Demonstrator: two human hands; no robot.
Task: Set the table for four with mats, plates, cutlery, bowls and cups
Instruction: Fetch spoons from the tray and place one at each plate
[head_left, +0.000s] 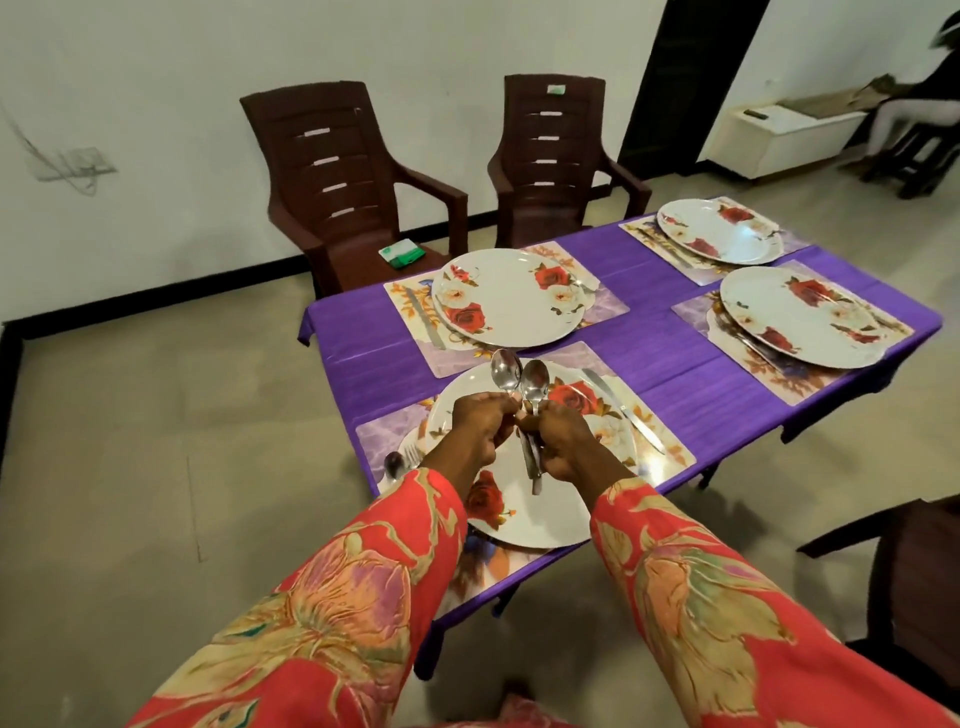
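Both hands are raised together over the nearest white round plate printed with red roses (524, 514), apparently to sort a small bunch of shiny steel spoons (519, 376) before dealing them out to the settings. The left hand (475, 423) pinches the stem of one spoon with curled fingers, its bowl pointing up and away; the right hand (563, 434) grips the remaining cutlery, another bowl standing just beside the first while the handles hang down below the knuckles over the plate. Holding them upright and close like this probably lets the person peel one spoon off the bunch. Both forearms, in red floral sleeves, reach forward and converge, wrists nearly touching. The worktop with its purple cloth (623, 332) carries four floral rectangular mats (660, 452), each bearing a plate. A steel table knife (623, 410) lies on the near mat to the right of the plate, and a fork (413, 453) and a spoon lie at its left edge. No bowls or cups show, so the task seems about half done. Two dark brown plastic armchairs (337, 176) stand behind the worktop.
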